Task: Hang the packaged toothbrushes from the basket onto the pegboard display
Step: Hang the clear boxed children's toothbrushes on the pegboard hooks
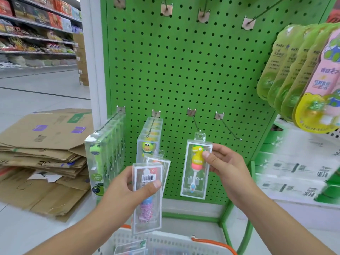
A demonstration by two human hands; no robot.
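A right hand [222, 162] pinches a clear-boxed yellow toothbrush [196, 165] just under a bare hook [195, 120] on the green pegboard [184, 70], while the left hand [128, 192] grips two more boxes [147, 197] above the white basket [165, 243] nearby.

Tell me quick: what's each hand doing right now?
Left hand: grips clear toothbrush packs, barcode side facing the camera.
Right hand: pinches the yellow dinosaur toothbrush pack near an empty hook.
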